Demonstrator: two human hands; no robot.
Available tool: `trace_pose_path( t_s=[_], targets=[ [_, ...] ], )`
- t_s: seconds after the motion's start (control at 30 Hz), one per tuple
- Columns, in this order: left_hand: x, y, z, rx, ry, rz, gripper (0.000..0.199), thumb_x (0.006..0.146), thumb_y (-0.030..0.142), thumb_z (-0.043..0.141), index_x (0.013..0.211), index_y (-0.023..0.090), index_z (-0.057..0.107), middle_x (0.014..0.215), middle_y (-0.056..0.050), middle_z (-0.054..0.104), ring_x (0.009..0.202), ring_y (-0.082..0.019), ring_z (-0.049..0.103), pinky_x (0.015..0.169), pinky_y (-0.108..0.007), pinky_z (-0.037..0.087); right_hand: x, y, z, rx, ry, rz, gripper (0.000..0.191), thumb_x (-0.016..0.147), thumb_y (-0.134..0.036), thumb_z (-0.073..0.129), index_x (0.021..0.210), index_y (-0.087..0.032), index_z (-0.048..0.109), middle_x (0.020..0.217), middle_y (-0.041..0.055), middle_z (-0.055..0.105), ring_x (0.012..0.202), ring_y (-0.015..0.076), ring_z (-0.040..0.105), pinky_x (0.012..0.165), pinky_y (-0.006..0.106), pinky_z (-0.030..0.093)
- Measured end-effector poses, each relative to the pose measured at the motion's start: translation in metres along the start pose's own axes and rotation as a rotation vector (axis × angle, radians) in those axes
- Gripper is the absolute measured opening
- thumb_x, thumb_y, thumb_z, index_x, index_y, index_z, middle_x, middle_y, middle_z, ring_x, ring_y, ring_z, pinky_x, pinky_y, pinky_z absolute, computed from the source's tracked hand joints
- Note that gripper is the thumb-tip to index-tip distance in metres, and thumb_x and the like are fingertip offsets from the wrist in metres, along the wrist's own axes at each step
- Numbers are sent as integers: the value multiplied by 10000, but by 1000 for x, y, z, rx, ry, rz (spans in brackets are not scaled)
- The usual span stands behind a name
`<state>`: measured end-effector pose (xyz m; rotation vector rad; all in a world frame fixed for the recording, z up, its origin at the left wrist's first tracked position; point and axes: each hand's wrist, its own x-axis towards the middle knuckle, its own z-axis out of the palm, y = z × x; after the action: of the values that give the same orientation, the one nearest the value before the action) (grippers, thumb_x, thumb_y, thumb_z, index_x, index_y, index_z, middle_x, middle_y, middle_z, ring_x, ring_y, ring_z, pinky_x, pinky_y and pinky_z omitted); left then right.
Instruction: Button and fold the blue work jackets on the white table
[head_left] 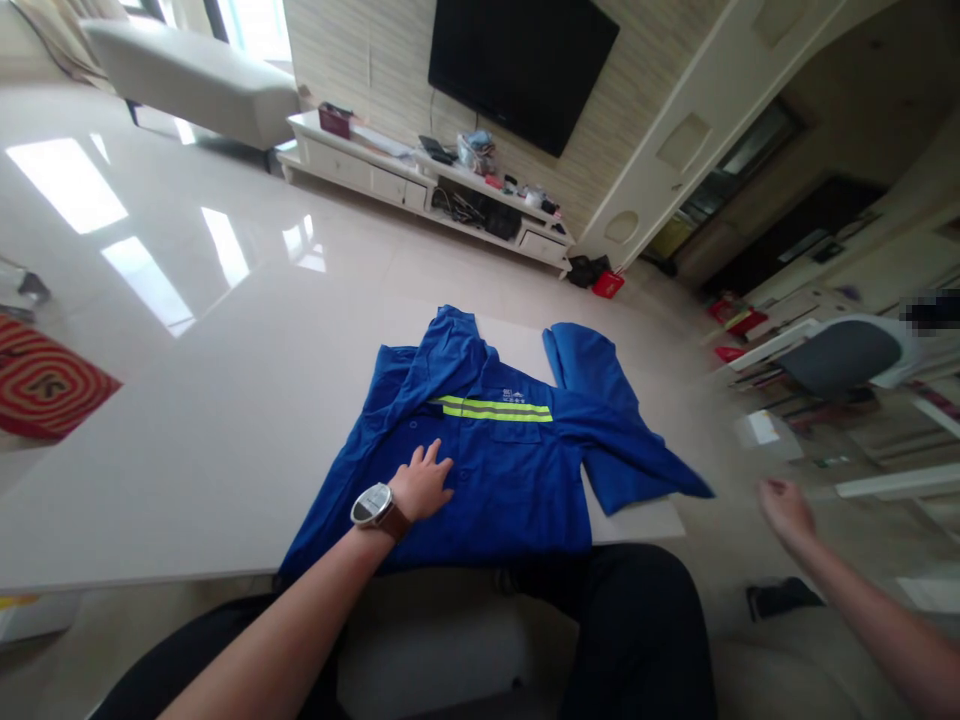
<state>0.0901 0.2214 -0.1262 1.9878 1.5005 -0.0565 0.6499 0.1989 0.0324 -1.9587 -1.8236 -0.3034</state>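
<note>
A blue work jacket (517,490) with a yellow-green reflective stripe across its chest lies spread on the white table (187,480). One of its sleeves stretches out to the right, and the other is bunched at the upper left. My left hand (424,482), with a watch on the wrist, rests on the jacket front with its fingers spread. Off to the right, past the table's corner, my right hand (784,508) is raised in the air with its fingers curled. It is blurred, and whatever it might hold cannot be made out. More blue cloth (592,360) lies beside the jacket's right shoulder.
A red patterned bag (49,385) stands at the table's left. Beyond the table are a white TV cabinet (360,170) with clutter, a wall-mounted television (517,65) and a pale bench (195,85). A chair (847,355) stands to the right.
</note>
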Motion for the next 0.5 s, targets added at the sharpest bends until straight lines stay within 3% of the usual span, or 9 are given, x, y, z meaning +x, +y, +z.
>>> trace_pose_path(
  t_s=[0.03, 0.07, 0.1, 0.17, 0.23, 0.3, 0.5],
  targets=[
    [1, -2, 1, 12, 4, -9, 527, 916, 362, 578, 1426, 231, 565, 1724, -197, 196, 1554, -456, 244, 1076, -638, 448, -38, 8, 9, 4, -16, 78, 839, 865, -816, 289, 1044, -186, 812, 1120, 296, 706, 1000, 390, 717, 859, 567, 498],
    [1, -4, 1, 22, 6, -19, 530, 920, 367, 575, 1432, 230, 562, 1721, -203, 201, 1554, -458, 241, 1077, -638, 443, -77, 12, 20, 29, -111, 116, 789, 866, -810, 342, 1106, -220, 808, 1181, 291, 698, 1074, 374, 704, 879, 531, 517],
    [2, -5, 0, 30, 7, -31, 532, 924, 372, 570, 1437, 232, 560, 1719, -206, 206, 1553, -461, 240, 1077, -639, 439, -116, 13, 31, 73, -254, 93, 721, 896, -774, 369, 1197, -268, 786, 1308, 256, 669, 1205, 344, 662, 946, 480, 528],
    [5, -7, -2, 38, 1, -54, 537, 929, 387, 568, 1444, 238, 559, 1719, -205, 207, 1551, -467, 240, 1084, -634, 429, -182, 8, 47, 110, -511, -45, 623, 928, -680, 473, 1356, -289, 702, 1515, 122, 568, 1449, 352, 478, 1143, 540, 448],
    [8, -7, -7, 40, -6, -77, 546, 931, 405, 577, 1450, 236, 558, 1721, -208, 196, 1549, -478, 238, 1094, -624, 417, -222, -1, 54, 105, -549, -101, 535, 969, -586, 490, 1398, -320, 668, 1574, 53, 514, 1553, 349, 311, 1219, 591, 357],
    [11, -7, -13, 53, -3, -108, 558, 942, 422, 576, 1464, 228, 546, 1721, -217, 186, 1553, -483, 227, 1104, -608, 408, -234, -5, 55, 133, -506, -109, 490, 995, -536, 469, 1380, -321, 680, 1559, 44, 532, 1562, 341, 287, 1234, 605, 331],
    [19, -11, -26, 75, 92, -169, 552, 972, 438, 554, 1470, 202, 538, 1708, -234, 218, 1571, -465, 196, 1209, -607, 255, -220, 1, 54, 178, -458, -97, 471, 993, -533, 460, 1334, -326, 711, 1503, 51, 586, 1518, 354, 366, 1220, 630, 351]
  ],
)
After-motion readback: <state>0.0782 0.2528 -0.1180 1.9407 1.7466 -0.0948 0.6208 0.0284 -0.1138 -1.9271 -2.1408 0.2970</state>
